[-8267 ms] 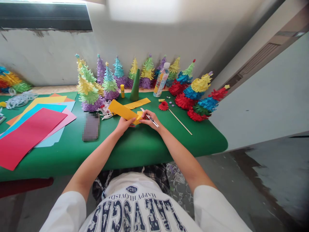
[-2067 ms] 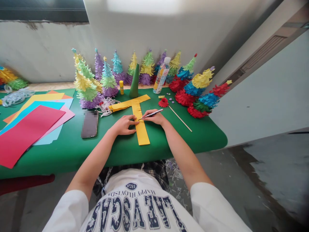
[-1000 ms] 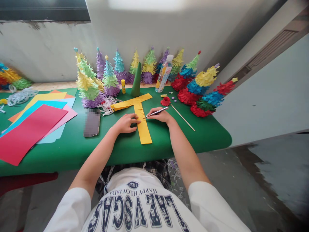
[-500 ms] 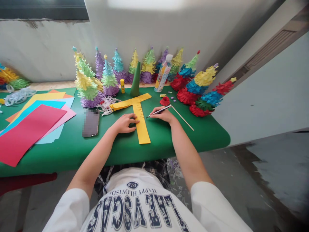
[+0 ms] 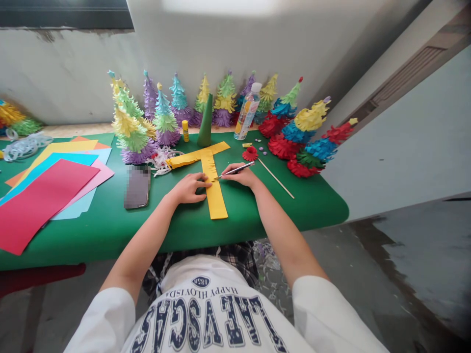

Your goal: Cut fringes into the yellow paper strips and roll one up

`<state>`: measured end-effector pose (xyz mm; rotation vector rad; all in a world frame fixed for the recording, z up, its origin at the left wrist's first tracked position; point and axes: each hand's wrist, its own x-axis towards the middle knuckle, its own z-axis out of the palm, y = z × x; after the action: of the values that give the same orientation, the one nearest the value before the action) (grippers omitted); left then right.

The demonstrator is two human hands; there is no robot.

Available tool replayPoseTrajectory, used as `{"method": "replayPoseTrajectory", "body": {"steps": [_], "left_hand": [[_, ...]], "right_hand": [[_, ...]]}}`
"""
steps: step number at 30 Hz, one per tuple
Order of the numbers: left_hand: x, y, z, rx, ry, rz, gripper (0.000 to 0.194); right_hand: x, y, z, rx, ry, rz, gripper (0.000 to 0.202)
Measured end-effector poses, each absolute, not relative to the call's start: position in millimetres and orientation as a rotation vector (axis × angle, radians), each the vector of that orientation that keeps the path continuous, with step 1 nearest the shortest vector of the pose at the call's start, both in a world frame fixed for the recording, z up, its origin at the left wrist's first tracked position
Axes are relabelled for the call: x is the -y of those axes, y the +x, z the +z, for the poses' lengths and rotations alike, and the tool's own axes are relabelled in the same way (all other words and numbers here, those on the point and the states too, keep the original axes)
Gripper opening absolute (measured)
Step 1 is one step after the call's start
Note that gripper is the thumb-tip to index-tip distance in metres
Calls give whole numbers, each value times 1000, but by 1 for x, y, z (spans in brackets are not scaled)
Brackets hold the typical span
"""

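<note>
We rest our left hand (image 5: pixel 189 188) on the green table (image 5: pixel 243 223) with its fingers partly spread, the fingertips on the left edge of a yellow strip (image 5: pixel 217 202). In our right hand (image 5: pixel 240 178) we pinch a slim cutter (image 5: pixel 238 169), its tip at the strip's right edge, just across from our left fingertips. The strip lies in front of us, running away from us; its far part shows slits along the right side, and its near part is plain. At its far end we see a second yellow strip (image 5: pixel 219 148) lying crosswise. Behind that stands a green cone (image 5: pixel 205 125). To the right of our cutter lie a red fringed ring (image 5: pixel 250 154) and a thin stick (image 5: pixel 276 178); to the left of our left hand lies a phone (image 5: pixel 137 189).
</note>
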<state>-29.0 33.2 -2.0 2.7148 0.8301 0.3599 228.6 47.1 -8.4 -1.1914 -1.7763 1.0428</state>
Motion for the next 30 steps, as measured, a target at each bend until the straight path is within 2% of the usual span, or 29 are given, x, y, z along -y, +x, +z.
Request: {"method": "replayPoseTrajectory", "body": {"steps": [12, 30], "left_hand": [[-30, -30, -1, -818, 2738, 355, 46], [-31, -30, 3, -802, 2708, 301, 47]], "right_hand": [[-48, 223, -10, 1650, -1151, 1030, 31], [-49, 216, -17, 1796, -1167, 1114, 33]]}}
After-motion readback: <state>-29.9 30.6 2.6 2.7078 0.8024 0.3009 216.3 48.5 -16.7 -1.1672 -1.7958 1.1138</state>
